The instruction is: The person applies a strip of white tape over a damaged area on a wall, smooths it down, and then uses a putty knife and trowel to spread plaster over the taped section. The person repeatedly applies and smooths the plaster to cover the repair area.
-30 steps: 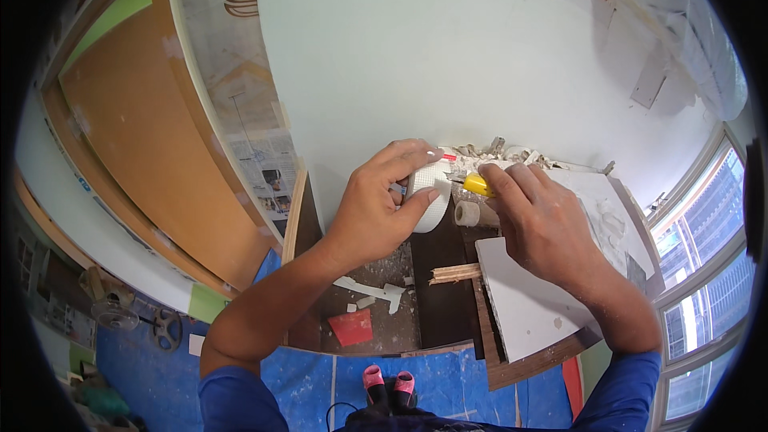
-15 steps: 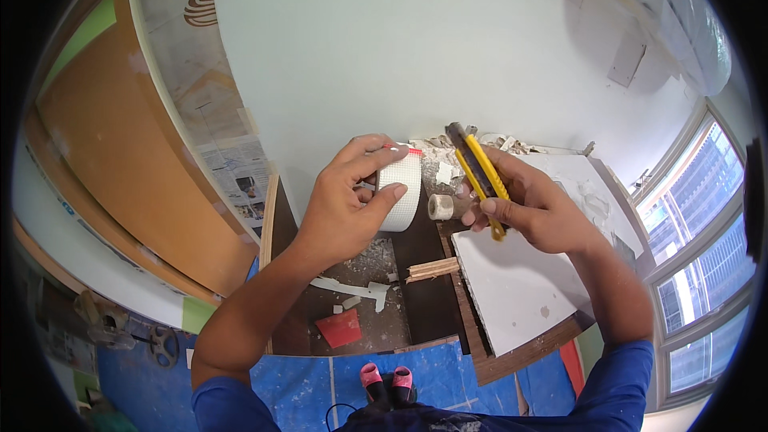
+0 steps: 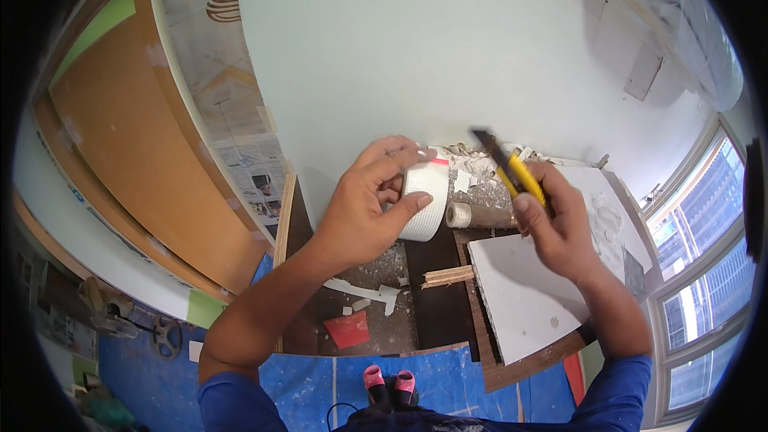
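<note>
My left hand (image 3: 370,204) grips a roll of white mesh tape (image 3: 425,206), thumb on its near face and fingers over the top and inside. A red strip shows on the roll's upper edge. My right hand (image 3: 558,220) is closed around a yellow and black utility knife (image 3: 522,179), its dark front end pointing up and left toward the wall. The knife is apart from the tape. Between the hands, a brownish roll with a pale end (image 3: 480,216) lies on the dark work surface.
Plaster rubble (image 3: 472,166) lies along the foot of the pale wall (image 3: 384,56). A white board (image 3: 524,296) rests at right beside splintered wood (image 3: 448,275). Scraps and a red piece (image 3: 347,330) lie nearer. Blue sheeting (image 3: 320,388) covers the floor; windows (image 3: 704,200) stand at right.
The knife has moved right and its front end has turned further from the tape, with my right hand's grip shifted around it. The view has swung slightly left; my left hand still holds the tape.
</note>
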Action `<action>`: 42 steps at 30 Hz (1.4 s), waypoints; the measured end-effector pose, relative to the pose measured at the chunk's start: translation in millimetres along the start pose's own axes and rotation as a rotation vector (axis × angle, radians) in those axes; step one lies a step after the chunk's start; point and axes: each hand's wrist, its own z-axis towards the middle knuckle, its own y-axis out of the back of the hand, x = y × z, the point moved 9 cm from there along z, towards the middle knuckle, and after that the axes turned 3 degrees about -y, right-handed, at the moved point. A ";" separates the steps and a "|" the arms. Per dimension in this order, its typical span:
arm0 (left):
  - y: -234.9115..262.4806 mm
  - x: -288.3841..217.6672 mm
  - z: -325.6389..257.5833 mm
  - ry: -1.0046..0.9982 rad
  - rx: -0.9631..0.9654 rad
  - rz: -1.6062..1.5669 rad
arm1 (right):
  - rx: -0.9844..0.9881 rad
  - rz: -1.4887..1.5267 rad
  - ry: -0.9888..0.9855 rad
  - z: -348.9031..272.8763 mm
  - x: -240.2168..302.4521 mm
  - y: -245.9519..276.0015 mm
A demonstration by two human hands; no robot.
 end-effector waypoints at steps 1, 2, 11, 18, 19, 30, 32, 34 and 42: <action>-1.6 2.3 -0.3 -0.006 0.026 0.012 | 0.026 0.188 -0.132 6.0 -10.4 -1.9; -3.4 3.0 -0.7 -0.013 0.053 0.024 | 0.052 0.375 -0.264 10.9 -19.9 -6.4; -14.8 -1.2 -7.7 0.063 0.084 -0.077 | 0.146 0.257 -0.450 38.1 -25.4 -43.4; -11.8 -5.2 -5.0 -0.073 0.089 -0.001 | 0.066 0.221 -0.344 48.1 -15.6 -35.4; -11.0 -7.5 -4.9 -0.087 0.105 0.025 | 0.067 0.226 -0.343 50.0 -13.6 -34.1; 9.5 -22.5 -4.2 -0.034 -0.021 0.113 | 0.087 0.046 -0.219 28.7 17.6 -16.6; 12.1 -21.5 -2.9 -0.032 -0.020 0.113 | 0.103 -0.178 -0.061 10.6 36.1 -8.6; 13.3 -23.5 -1.5 -0.055 -0.021 0.119 | 0.097 -0.522 0.183 -5.6 58.5 -8.3; 10.9 -31.8 -3.2 -0.069 0.020 0.189 | 0.236 -0.856 0.319 -9.9 87.9 -17.3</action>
